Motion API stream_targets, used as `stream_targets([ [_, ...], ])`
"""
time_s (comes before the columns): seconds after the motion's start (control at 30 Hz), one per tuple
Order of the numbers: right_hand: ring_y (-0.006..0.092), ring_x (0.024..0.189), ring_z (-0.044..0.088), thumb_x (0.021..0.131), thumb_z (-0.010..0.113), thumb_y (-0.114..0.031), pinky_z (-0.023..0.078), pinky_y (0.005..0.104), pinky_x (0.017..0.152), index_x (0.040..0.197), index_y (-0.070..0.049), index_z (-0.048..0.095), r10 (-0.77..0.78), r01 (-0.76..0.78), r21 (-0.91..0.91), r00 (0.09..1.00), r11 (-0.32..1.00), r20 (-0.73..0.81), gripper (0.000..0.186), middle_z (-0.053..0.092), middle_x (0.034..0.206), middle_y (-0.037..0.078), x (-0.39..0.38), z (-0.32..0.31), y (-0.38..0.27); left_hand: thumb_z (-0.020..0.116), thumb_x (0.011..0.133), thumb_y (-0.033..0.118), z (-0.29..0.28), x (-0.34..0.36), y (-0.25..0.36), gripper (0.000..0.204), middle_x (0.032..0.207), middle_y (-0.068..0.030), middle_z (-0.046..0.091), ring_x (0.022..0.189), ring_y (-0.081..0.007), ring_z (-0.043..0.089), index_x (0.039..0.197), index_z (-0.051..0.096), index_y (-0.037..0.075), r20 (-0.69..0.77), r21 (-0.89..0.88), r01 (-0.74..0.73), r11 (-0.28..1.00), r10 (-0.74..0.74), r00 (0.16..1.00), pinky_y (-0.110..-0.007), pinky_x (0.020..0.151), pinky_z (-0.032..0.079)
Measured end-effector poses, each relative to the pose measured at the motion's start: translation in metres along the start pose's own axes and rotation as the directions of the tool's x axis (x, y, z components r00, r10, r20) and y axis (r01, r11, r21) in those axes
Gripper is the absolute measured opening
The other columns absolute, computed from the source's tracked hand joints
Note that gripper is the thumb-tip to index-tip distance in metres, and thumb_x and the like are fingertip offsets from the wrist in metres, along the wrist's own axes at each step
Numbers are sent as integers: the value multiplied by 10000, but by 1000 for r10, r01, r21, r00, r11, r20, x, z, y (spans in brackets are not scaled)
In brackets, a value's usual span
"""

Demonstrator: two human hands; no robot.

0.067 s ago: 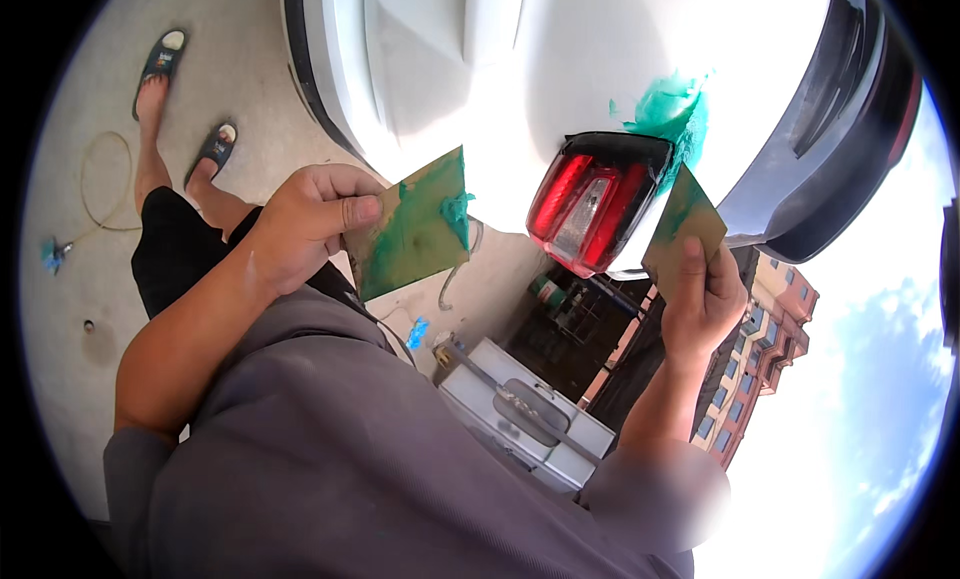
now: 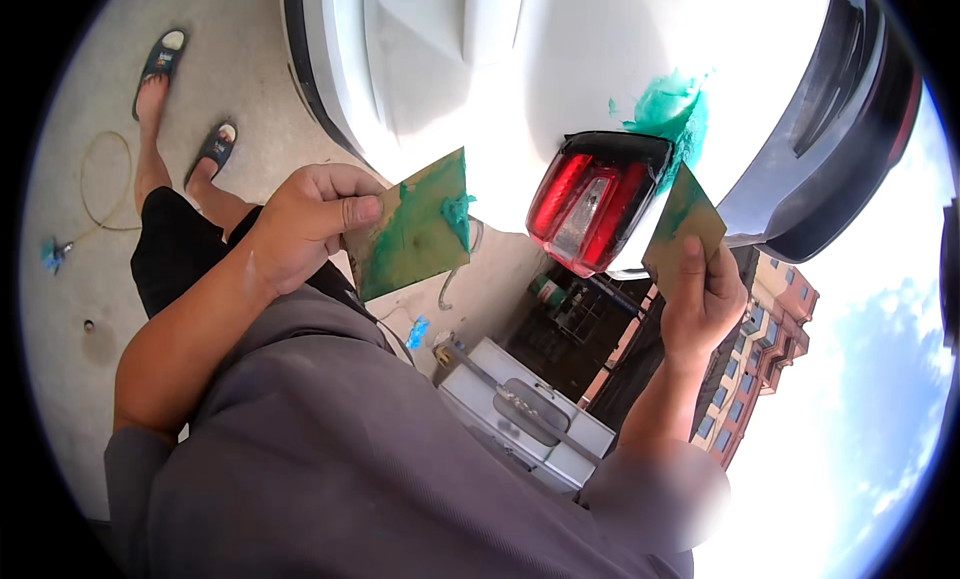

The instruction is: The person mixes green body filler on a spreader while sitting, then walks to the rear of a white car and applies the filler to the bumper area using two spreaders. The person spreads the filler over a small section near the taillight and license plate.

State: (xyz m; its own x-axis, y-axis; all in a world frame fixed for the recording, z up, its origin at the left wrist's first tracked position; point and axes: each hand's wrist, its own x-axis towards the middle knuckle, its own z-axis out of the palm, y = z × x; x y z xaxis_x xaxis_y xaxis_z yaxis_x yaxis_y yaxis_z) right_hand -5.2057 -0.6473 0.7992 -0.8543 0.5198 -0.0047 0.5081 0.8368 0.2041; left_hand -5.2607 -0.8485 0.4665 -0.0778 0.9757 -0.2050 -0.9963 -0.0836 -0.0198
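Note:
My left hand pinches the edge of a flat, olive-coloured putty spreader. Green smears cover it, with a thick dab of putty at its right edge. In my right hand is a second putty spreader, its upper corner at the green filler beside the tail light; whether it touches cannot be told. The filler lies spread over the white car body, around the upper right corner of the red and clear tail light. Dark tape or trim borders that light.
A coiled hose with a blue-smeared end lies on the concrete floor. A white cabinet-like unit stands beyond my body. The car's dark rear window is at the upper right, a building below it.

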Motion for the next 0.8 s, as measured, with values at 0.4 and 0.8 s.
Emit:
stream_targets([
  [0.4,83,550,481,985,615,-118,422,258,533,939,32,658,-22,23,-26,998,999,53,163,564,620,78,8,6,-7,698,932,135,-1,-4,2,248,971,-83,719,870,-151,688,1081,669,-61,-44,-26,32,999,-33,998,-272,813,539],
  [0.8,143,484,502,983,592,-102,414,294,495,856,38,631,61,-53,-117,996,992,60,193,547,576,120,3,14,-13,703,942,169,-10,-7,5,259,987,-81,713,894,-161,694,1084,642,-38,-71,15,22,1000,-20,997,-275,815,550],
])
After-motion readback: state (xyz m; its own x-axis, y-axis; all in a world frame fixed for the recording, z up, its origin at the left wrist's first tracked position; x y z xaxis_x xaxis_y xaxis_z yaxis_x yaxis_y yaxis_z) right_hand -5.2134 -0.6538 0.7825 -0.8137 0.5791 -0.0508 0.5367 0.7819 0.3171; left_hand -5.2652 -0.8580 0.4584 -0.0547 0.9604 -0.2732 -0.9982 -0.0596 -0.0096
